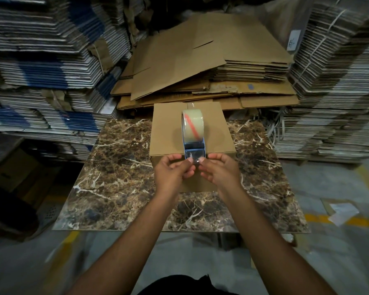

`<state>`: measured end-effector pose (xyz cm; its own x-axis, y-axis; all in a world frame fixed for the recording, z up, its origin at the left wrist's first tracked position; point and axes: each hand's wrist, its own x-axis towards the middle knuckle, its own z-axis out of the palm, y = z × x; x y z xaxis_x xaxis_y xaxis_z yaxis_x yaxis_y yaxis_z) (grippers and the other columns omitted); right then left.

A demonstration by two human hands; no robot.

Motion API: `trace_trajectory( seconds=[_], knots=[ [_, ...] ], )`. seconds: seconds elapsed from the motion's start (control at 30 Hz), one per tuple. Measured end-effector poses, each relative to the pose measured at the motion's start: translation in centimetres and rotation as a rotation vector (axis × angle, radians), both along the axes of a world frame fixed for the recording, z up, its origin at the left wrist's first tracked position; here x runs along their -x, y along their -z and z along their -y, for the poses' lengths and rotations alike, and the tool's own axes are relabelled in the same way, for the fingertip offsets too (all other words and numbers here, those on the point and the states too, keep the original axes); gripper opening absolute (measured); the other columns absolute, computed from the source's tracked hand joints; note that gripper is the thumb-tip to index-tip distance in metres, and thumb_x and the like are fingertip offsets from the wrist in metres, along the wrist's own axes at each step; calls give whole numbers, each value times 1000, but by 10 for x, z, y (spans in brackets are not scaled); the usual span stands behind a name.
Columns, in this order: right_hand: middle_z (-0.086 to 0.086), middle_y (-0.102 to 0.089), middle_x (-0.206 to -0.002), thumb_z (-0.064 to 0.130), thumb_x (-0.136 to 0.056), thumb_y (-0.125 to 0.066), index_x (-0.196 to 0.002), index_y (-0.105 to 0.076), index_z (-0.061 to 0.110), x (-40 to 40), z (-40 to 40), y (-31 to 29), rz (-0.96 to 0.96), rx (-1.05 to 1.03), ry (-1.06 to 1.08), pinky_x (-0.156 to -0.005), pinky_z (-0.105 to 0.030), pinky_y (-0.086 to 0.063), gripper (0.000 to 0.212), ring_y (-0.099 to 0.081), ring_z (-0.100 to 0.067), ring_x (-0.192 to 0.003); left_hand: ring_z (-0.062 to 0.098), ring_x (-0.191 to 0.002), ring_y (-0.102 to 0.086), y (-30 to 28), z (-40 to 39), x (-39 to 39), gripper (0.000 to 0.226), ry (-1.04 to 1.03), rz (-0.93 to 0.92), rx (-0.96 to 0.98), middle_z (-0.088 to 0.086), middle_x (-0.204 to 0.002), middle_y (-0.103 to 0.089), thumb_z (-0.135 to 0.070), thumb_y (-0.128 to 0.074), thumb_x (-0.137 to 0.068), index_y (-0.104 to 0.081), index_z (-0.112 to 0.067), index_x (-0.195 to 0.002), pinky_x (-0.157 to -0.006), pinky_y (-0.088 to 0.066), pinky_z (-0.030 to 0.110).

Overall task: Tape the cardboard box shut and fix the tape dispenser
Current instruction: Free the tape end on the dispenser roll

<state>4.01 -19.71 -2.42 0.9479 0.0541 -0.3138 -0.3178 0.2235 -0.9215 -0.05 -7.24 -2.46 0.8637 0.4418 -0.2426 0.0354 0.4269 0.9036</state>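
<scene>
A closed brown cardboard box (168, 128) stands on a marble-patterned table (119, 177). On its top, near the front edge, rests a blue tape dispenser (194, 145) with a roll of clear tape (192, 122) standing upright. A strip of clear tape runs along the box's far top seam. My left hand (173, 169) and my right hand (219, 169) meet at the dispenser's near end. The thumb and fingers of each pinch the loose clear tape end there, just over the box's front edge.
Flattened brown cartons (200, 67) are piled behind the table. Tall stacks of bundled flat cartons rise at the left (41, 71) and at the right (337, 92). A scrap of paper (343, 213) lies on the concrete floor at the right.
</scene>
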Motion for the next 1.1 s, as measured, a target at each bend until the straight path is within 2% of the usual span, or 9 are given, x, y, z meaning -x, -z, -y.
trace_trajectory(
  seconds=[0.13,0.37,0.53,0.7,0.83,0.9,0.93,1.03,1.1],
  knots=[
    [-13,-76,-87,7,-84,-79,-98,-61,8,2,2,0,49,5,-24,-59,-23,-58,24,-72,-16,-68,21,-61,-70,0,1,-1,35,38,-19,-37,19,-82,-73,3,-77,-82,-56,-7,-107,-60,-61,26],
    [-12,-76,-83,2,-84,-77,-110,-54,8,3,1,-2,162,152,-106,-66,-26,-59,34,-73,-18,-73,14,-53,-66,4,2,-3,36,26,11,-126,14,-73,-73,9,-74,-82,-55,-11,-104,-56,-56,23],
    [-14,-74,-87,-4,-86,-71,-116,-52,15,-4,3,1,158,147,-80,-75,-35,-61,41,-73,-24,-82,15,-52,-66,4,1,-1,33,21,29,-156,18,-74,-71,9,-72,-83,-53,-10,-102,-55,-57,23],
    [-15,-75,-88,-7,-94,-55,-119,-48,15,-2,5,8,176,207,-83,-67,-30,-60,34,-75,-20,-74,18,-60,-70,8,-1,1,24,66,14,-184,21,-85,-73,6,-66,-90,-55,-9,-106,-61,-60,25],
    [-9,-76,-81,-3,-95,-53,-106,-56,18,-6,12,5,213,289,-69,-64,-33,-58,24,-72,-18,-69,21,-66,-71,6,-8,2,14,87,7,-269,17,-84,-76,-4,-62,-96,-58,-10,-108,-63,-60,29],
    [-7,-75,-79,0,-96,-55,-96,-59,21,-9,16,0,248,336,-31,-65,-38,-59,21,-69,-15,-65,20,-65,-69,2,-15,2,5,50,-19,-369,12,-78,-74,-11,-59,-99,-63,-15,-98,-62,-58,30],
    [-5,-74,-80,2,-96,-56,-94,-59,21,-11,17,-3,271,358,-10,-68,-42,-62,19,-69,-15,-67,19,-65,-67,2,-19,1,10,11,-40,-433,8,-75,-73,-14,-57,-100,-64,-17,-93,-62,-57,32],
    [4,-72,-96,9,-96,-60,-108,-59,22,-19,17,-15,401,496,-1,-82,-50,-62,17,-70,-14,-83,18,-81,-70,-3,-29,-5,13,-51,-48,-515,1,-87,-74,-17,-57,-99,-69,-21,-95,-80,-60,40],
    [4,-66,-120,13,-98,-59,-136,-49,28,-25,14,-22,473,608,-154,-92,-45,-59,42,-67,-16,-104,16,-102,-70,-10,-33,-14,22,38,-74,-570,-3,-110,-74,-16,-57,-98,-70,-25,-113,-97,-55,41]
  ],
)
